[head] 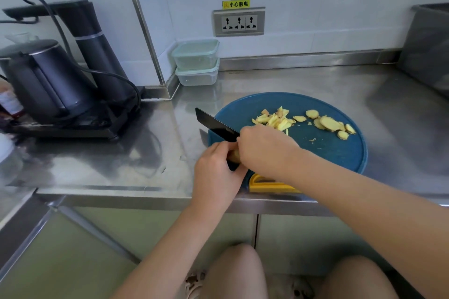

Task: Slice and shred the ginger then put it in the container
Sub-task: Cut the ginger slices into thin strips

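A round blue cutting board [328, 153] lies on the steel counter. Ginger slices [328, 124] sit at its far right, and a heap of ginger shreds [274, 119] lies near its middle. My right hand [264, 150] grips the handle of a black knife [213, 125], whose blade points left and away over the board's left edge. My left hand [216, 172] holds a tan piece of ginger [233, 155] at the board's near left edge, right beside the blade. Two stacked clear containers [196, 63] with pale green lids stand in the back corner.
A black kettle [46, 82] and a tall black dispenser [97, 51] with cables sit on a base at the left. A wall socket [239, 22] is behind the board. A grey bin [427, 46] stands at the far right. The board's yellow handle [267, 184] reaches the counter's front edge.
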The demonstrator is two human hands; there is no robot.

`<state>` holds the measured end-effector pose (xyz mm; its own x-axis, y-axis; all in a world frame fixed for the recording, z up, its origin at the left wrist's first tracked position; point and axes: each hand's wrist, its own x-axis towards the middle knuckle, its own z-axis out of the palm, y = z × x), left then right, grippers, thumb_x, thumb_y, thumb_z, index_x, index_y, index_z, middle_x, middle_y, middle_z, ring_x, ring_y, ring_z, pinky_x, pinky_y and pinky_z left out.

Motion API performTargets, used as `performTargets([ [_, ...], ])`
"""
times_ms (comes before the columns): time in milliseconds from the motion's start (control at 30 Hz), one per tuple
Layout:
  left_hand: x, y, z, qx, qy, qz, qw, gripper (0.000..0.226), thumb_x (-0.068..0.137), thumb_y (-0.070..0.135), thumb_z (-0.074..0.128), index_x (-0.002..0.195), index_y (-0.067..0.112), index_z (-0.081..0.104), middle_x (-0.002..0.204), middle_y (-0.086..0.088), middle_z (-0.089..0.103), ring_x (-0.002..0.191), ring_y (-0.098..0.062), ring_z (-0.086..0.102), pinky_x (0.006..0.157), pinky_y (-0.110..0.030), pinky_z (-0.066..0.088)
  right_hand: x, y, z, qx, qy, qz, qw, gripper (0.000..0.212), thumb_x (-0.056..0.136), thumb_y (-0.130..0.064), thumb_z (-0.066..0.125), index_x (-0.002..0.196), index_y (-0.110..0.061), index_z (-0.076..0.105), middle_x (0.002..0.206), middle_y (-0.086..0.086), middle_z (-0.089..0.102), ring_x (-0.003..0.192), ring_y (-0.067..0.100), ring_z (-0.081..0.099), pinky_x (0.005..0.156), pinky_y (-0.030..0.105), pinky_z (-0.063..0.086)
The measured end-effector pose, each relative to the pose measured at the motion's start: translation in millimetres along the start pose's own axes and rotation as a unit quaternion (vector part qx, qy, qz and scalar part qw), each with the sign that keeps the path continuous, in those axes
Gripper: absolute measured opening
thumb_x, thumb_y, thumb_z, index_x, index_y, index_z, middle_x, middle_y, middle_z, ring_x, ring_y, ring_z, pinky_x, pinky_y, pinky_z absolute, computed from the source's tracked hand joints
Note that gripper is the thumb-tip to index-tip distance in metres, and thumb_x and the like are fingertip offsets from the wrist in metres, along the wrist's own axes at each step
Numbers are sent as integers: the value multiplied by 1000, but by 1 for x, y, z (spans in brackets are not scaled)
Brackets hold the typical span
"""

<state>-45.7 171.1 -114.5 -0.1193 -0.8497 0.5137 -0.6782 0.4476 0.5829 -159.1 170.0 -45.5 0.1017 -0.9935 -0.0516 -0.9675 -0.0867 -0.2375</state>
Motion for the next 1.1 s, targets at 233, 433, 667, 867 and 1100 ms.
performTargets([
  [233,-5,2,-1,-28,10,0,1000,31,75,26,77,103,17,66,92,7,61,82,-9,58,74,-23,50,4,18,-5,61,-40,26,997,25,100,-11,33,112,-1,53,77,5,46,84,23,53,51,27,30],
  [433,-4,-1,1,-18,7,-6,1000,32,76,28,76,104,16,66,95,6,55,83,-10,56,76,-24,50,-11,32,-21,80,-7,28,996,34,104,-27,24,95,-10,52,73,1,45,74,20,50,58,28,41],
  [667,-4,0,1,-7,11,-17,1000,33,75,31,76,104,19,66,93,7,60,83,-10,59,74,-22,51,-20,28,-29,46,-5,-1,999,33,102,-28,29,88,-8,52,69,-2,42,77,20,47,65,31,35],
  [867,-4,-2,2,-11,14,-20,1000,33,73,29,78,102,19,68,92,7,61,81,-8,58,70,-11,44,-22,30,-26,86,-2,-1,996,38,104,-26,24,108,-5,56,82,5,52,81,24,54,66,35,42],
  [1100,-3,-3,2,-19,17,-27,999,35,73,28,79,105,19,69,92,8,62,81,-6,58,72,-12,44,-17,32,-19,18,-10,-26,999,36,102,-28,29,72,-15,44,67,-2,41,75,21,48,68,32,37],
])
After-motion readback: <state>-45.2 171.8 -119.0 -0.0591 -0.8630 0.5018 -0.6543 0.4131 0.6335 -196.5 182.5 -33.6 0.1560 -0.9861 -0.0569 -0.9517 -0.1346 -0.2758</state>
